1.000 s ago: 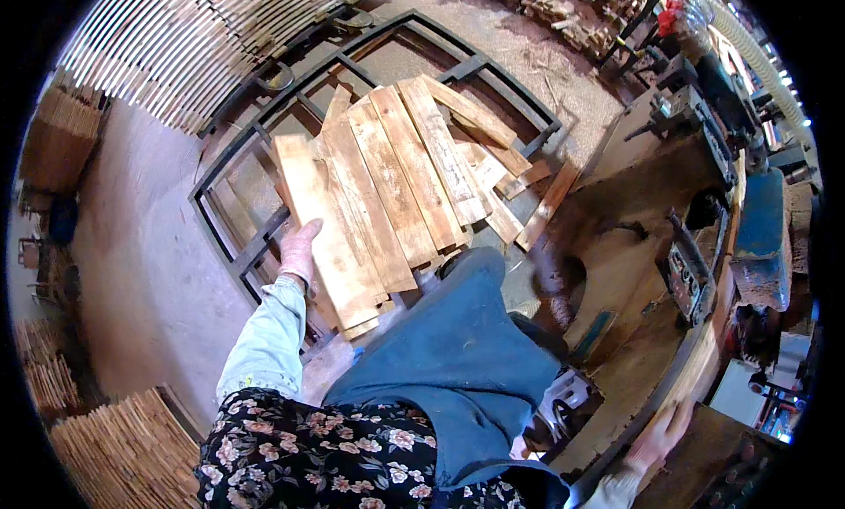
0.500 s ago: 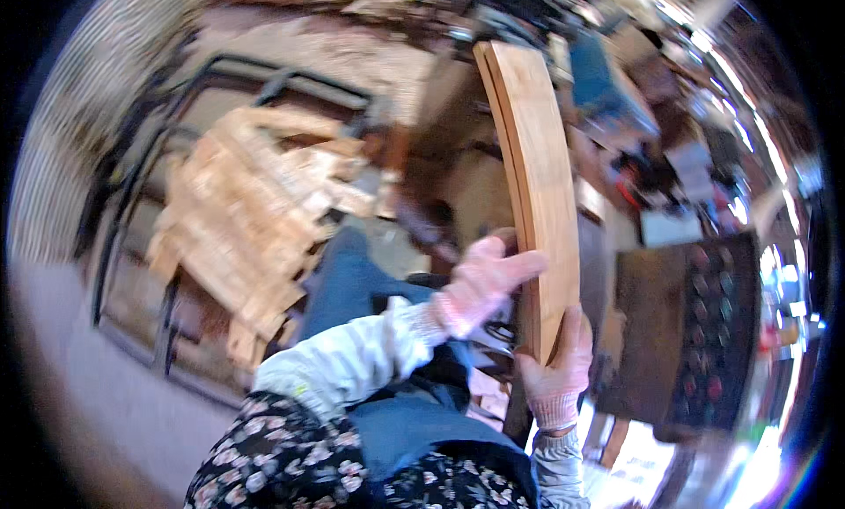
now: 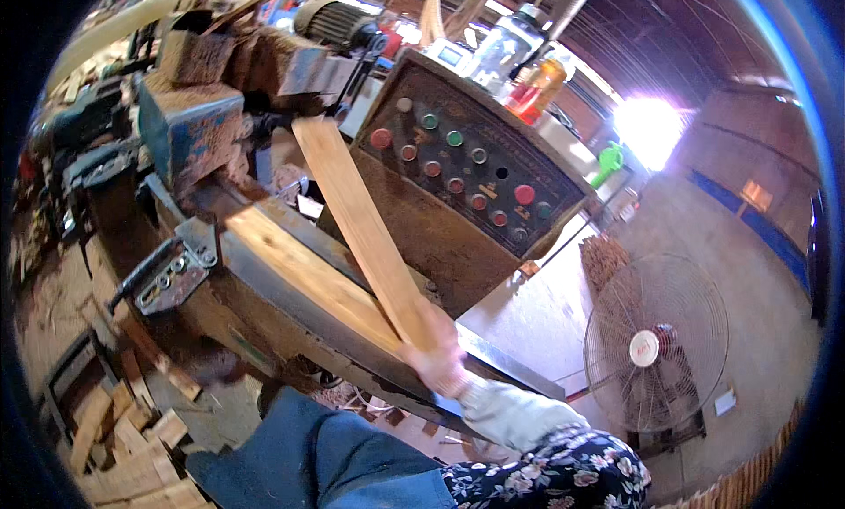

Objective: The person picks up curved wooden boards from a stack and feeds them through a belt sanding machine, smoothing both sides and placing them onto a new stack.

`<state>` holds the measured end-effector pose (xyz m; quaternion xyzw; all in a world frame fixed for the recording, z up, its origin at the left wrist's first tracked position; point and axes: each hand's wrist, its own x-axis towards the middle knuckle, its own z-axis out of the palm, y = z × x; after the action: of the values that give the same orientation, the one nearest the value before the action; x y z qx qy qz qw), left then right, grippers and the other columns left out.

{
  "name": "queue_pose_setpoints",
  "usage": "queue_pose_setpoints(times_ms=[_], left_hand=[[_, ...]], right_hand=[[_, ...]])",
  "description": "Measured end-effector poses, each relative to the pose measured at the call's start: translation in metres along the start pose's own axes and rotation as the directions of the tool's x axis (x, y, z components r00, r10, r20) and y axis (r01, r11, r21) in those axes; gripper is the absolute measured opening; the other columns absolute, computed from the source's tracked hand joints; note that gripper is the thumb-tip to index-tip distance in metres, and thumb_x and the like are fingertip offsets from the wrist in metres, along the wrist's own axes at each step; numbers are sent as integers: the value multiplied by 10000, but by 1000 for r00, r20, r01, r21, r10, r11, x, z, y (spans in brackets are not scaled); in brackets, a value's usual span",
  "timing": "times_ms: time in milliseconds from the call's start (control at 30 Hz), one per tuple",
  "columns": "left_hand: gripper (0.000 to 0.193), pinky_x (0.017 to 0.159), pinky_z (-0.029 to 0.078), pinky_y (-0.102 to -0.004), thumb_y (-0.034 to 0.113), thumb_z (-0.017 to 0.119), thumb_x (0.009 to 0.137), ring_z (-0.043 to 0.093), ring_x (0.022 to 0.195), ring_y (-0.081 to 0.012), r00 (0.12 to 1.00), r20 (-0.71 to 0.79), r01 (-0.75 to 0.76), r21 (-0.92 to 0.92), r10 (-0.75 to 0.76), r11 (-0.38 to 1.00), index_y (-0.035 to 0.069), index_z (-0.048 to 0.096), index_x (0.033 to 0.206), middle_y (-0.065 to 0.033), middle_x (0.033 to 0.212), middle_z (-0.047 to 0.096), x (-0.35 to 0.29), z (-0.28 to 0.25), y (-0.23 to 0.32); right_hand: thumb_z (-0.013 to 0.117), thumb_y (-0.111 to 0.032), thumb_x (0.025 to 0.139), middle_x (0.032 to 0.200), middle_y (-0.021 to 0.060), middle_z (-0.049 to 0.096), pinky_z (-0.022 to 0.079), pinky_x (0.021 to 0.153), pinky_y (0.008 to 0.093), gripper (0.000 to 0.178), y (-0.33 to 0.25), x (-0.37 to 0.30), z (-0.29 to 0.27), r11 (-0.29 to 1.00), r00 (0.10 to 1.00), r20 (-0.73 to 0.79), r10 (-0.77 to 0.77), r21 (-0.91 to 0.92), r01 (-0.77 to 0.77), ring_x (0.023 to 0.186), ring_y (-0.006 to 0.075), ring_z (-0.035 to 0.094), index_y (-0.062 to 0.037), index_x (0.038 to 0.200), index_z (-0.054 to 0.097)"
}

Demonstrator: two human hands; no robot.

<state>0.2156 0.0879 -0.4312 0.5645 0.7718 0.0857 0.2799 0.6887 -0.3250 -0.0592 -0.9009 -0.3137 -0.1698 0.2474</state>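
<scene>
The right hand (image 3: 436, 361) was closed around the near end of a flat wooden board (image 3: 361, 227), which slanted away over the machine bed (image 3: 518, 371), its far end beside the button control panel (image 3: 475, 173), while a second wooden board (image 3: 308, 285) lay along the bed; the left hand was out of view, so its grip could not be told. The held piece looked stiff, fairly light and hardly fragile, its smooth face perhaps a little slippery, so its long edges near mid-length seemed the steadiest hold.
</scene>
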Motion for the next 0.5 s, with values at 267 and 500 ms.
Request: queue_pose_setpoints(times_ms=[267,500], left_hand=[[527,1109,492,-499,344,510,1048,579,1325,-348,990,138,37,-113,-21,993,28,551,1467,-173,1462,587,23,-1,13],[575,1112,489,-501,395,543,1038,589,1318,-349,961,256,214,-461,-102,861,29,552,1481,-174,1476,584,31,-12,-30]], right_hand=[[839,-289,769,1517,228,457,347,1176,460,996,-108,148,126,947,991,-122,-60,307,95,1394,417,442,-87,1618,359],[850,-331,783,1504,200,519,334,1200,468,947,-91,94,79,966,993,112,-35,259,4,1394,386,468,-83,1594,428]])
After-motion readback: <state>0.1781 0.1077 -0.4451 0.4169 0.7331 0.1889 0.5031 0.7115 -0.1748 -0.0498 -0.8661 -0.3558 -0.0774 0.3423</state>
